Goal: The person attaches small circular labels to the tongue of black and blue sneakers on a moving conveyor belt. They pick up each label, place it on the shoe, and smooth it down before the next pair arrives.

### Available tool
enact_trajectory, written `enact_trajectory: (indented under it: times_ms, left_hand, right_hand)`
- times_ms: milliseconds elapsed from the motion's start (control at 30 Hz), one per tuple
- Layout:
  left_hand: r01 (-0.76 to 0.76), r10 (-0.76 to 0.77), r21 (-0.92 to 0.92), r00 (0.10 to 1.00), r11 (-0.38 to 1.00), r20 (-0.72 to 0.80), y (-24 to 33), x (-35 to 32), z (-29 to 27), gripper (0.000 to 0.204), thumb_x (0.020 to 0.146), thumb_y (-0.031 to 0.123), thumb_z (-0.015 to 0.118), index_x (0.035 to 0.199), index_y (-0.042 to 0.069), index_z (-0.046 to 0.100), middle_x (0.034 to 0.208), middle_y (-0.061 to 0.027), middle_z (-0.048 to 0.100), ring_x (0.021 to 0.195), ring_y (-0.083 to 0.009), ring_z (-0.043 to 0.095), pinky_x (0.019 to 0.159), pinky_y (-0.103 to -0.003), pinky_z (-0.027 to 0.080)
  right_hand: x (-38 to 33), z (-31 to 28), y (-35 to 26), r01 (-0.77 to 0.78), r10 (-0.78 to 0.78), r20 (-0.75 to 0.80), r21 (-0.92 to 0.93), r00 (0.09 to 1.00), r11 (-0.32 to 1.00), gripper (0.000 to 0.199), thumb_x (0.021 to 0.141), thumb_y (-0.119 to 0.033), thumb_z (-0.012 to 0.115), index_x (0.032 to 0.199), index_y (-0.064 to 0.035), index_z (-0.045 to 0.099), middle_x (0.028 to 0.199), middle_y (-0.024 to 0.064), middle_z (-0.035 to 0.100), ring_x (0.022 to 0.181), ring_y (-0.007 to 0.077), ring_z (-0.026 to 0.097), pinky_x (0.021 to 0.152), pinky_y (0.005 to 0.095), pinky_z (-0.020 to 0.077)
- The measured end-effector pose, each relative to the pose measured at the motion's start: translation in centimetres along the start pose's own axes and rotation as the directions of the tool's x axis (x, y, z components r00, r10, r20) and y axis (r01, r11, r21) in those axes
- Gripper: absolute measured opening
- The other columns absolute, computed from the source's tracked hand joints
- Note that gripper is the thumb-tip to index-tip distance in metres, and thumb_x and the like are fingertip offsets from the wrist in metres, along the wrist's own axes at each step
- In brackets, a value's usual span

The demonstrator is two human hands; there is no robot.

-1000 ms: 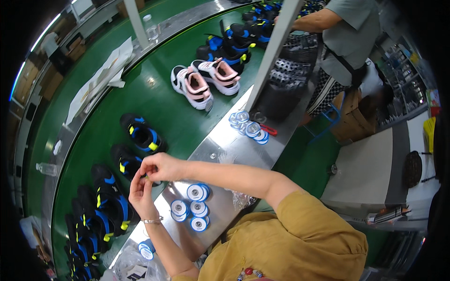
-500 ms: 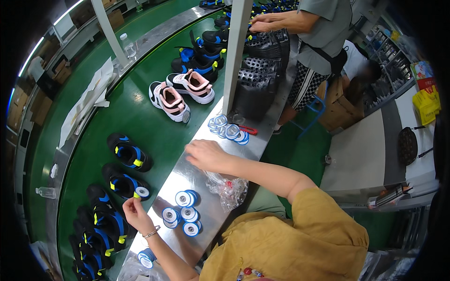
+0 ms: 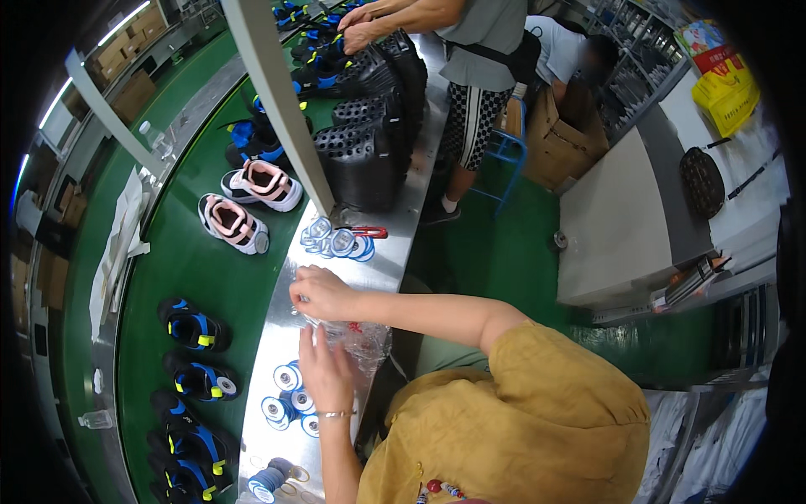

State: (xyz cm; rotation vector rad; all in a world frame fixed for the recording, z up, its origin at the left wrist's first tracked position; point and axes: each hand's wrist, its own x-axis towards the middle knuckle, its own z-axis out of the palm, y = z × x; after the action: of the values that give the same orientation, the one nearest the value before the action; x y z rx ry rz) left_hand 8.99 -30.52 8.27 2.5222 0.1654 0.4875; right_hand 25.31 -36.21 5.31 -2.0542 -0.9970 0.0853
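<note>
Plastic crinkles under both hands: a clear plastic bag point(image 3: 357, 340) lies on the metal shelf point(image 3: 395, 252) that runs beside the green conveyor belt point(image 3: 210, 277). The right hand point(image 3: 323, 292) rests on the far end of the bag with its fingers curled down onto the film, seemingly pinching its edge. The left hand point(image 3: 326, 370) lies flat on the near end, fingers stretched forward and loosely spread, pressing the plastic rather than gripping it. What the bag holds is hard to make out; only a few small red specks show through it, just beyond the left fingertips.

Just left of the left wrist sits a cluster of small blue-and-white spools point(image 3: 290, 395), touching one another on the shelf. A second group of pale blue-rimmed spools point(image 3: 336, 244) lies beyond the right fingers, with a red-handled tool point(image 3: 369, 232) beside it. Farther along the shelf stand stacked black perforated trays point(image 3: 369, 143); their contents cannot be seen.

On the belt, left of both hands, a pair of white and pink shoes point(image 3: 248, 206) lies well apart from a row of black and blue shoes point(image 3: 193, 378). Another person point(image 3: 478, 76) stands at the far end, hands on shoes there.
</note>
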Motion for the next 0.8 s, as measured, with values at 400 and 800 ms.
enact_trajectory:
  times_ms: [400, 800]
  left_hand:
    - [0.056, -0.068, 0.107, 0.992, 0.993, 0.109, 0.4, 0.0, 6.8, 0.069, 0.084, 0.025, 0.066, 0.137, -0.009, 0.037, 0.144, -0.0257, 0.037, 0.136, -0.0388, 0.033, 0.113, -0.047, 0.027]
    - [0.153, -0.057, 0.290, 0.948, 0.945, -0.314, -3.7, -0.2, -2.1, 0.043, 0.074, 0.010, 0.068, 0.115, -0.002, 0.059, 0.123, -0.0251, 0.054, 0.109, -0.0387, 0.054, 0.091, -0.046, 0.045]
  right_hand:
    - [4.2, -4.5, 0.6, -0.057, 0.246, -0.161, 0.718, 0.956, 0.694, 0.012, 0.095, -0.010, 0.056, 0.093, 0.0004, 0.059, 0.095, 0.0112, 0.068, 0.089, 0.0148, 0.063, 0.081, 0.0281, 0.0499]
    - [0.2, -8.2, 0.0, -0.327, 0.337, 0.120, 0.670, 0.934, 0.666, 0.009, 0.094, -0.007, 0.056, 0.102, -0.0094, 0.060, 0.077, -0.0035, 0.053, 0.063, 0.0012, 0.045, 0.050, 0.0164, 0.0342]
